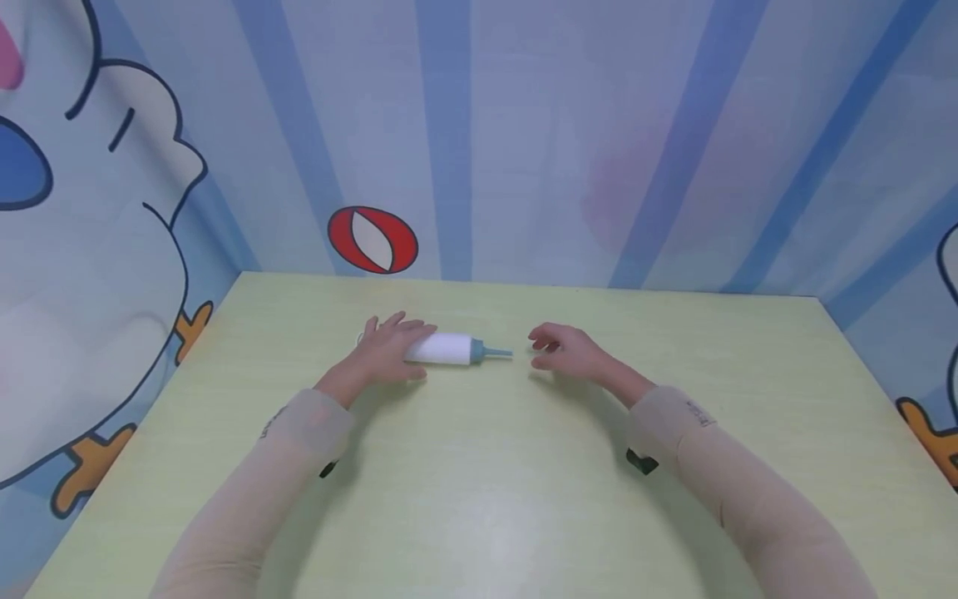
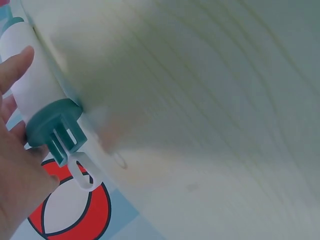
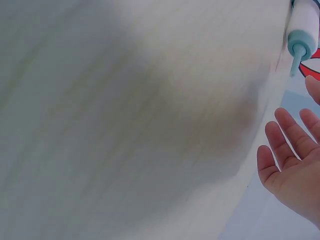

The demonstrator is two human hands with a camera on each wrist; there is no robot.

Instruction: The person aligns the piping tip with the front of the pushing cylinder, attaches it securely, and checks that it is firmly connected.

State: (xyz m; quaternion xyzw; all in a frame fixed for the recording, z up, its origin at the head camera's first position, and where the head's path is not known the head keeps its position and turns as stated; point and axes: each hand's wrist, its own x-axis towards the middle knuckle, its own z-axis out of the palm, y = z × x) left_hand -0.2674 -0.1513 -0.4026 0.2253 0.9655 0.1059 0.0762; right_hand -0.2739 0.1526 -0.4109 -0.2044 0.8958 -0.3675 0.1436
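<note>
A white syringe-like tube (image 1: 451, 349) with a teal collar and thin teal nozzle lies sideways on the table, nozzle toward the right. Its other end, seen in the left wrist view, has a slotted teal end cap (image 2: 55, 117) and a white loop handle (image 2: 84, 172). My left hand (image 1: 387, 348) reaches over the end-cap half, fingers spread across the top and thumb beside the near side of the barrel. To the right of the nozzle tip (image 1: 497, 353), my right hand (image 1: 569, 351) is apart from it, fingers loosely bent and holding nothing.
The pale wooden table (image 1: 479, 466) ends at a blue striped backdrop (image 1: 524, 150) behind it. Cartoon figures and a red and white ball (image 1: 372, 240) are printed there. Dark wrist straps (image 1: 641, 461) show under the sleeves.
</note>
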